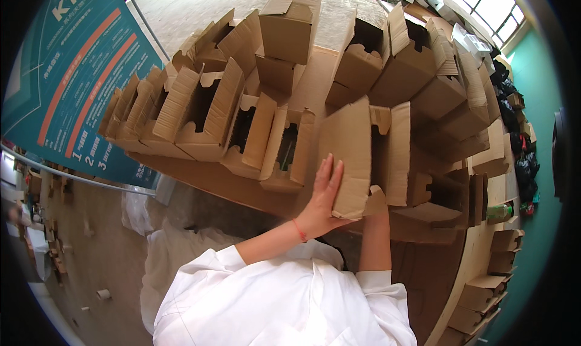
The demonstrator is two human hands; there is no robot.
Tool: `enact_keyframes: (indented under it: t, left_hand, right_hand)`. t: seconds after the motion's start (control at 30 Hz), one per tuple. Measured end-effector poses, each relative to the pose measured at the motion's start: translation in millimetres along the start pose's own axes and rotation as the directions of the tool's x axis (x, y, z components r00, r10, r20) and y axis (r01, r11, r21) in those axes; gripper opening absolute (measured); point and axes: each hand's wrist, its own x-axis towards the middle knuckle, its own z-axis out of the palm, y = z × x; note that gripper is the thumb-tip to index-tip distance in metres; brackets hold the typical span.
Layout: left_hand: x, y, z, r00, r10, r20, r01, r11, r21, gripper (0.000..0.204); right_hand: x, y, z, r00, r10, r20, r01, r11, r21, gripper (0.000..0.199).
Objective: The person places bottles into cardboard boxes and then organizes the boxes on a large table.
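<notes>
Pale concrete floor (200, 1) beyond, smooth teal wall (544, 134) along the right, tall blue-green printed banner (78, 85) on a metal frame at the left. Between them, a brown board-topped table (200, 175), crowded with cardboard: tan open-flapped cartons (200, 149) from the left corner inward, and tan tall-flapped boxes (414, 82) along the far right edge.

At the near edge, right of the middle, one open-topped brown cardboard box (348, 155) with its two long flaps raised and a small notched tab at each end. Cannot tell whether resting on the board or lifted just clear of it. Long axis pointing away from the white-sleeved body — near edge toward far edge — with its narrow dark mouth facing up.

Left hand (327, 194) nearer the long left side: spread flat against the outer left flap, fingers straight and slightly parted, thumb hidden, pressing rather than pinching. Right hand (376, 217) at the near end, mostly behind the notched tab — cannot tell how far open, or what it grasps. Thin red cord (299, 230) around the left wrist.
</notes>
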Motion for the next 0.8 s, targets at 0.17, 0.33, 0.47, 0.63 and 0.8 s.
enact_keyframes:
  t: [0.17, 0.33, 0.47, 0.63, 0.8]
  left_hand:
    - [2, 25, -64, 0.997, 0.053, -0.053, -0.048, 0.995, 0.084, 0.125]
    - [-6, 26, -104, 0.988, 0.111, -0.103, -0.104, 0.992, 0.078, 0.121]
    - [-10, 22, -101, 0.976, 0.196, -0.09, -0.179, 0.968, 0.175, 0.119]
    - [4, 33, -51, 0.965, 0.259, -0.037, -0.259, 0.966, 0.022, 0.113]
    - [7, -1, -22, 0.974, 0.22, 0.06, -0.212, 0.971, -0.109, 0.112]
  right_hand:
    - [16, 26, 44, 0.999, -0.025, -0.041, 0.025, 1.0, -0.003, 0.052]
    - [32, 54, 68, 0.992, -0.069, -0.103, 0.068, 0.998, -0.013, 0.051]
    - [27, 51, 49, 0.992, -0.077, -0.102, 0.074, 0.997, -0.03, 0.05]
    - [-29, 13, 11, 0.989, -0.081, -0.121, 0.076, 0.996, -0.046, 0.05]
    - [-26, -13, 17, 0.981, -0.144, -0.132, 0.133, 0.987, -0.089, 0.049]
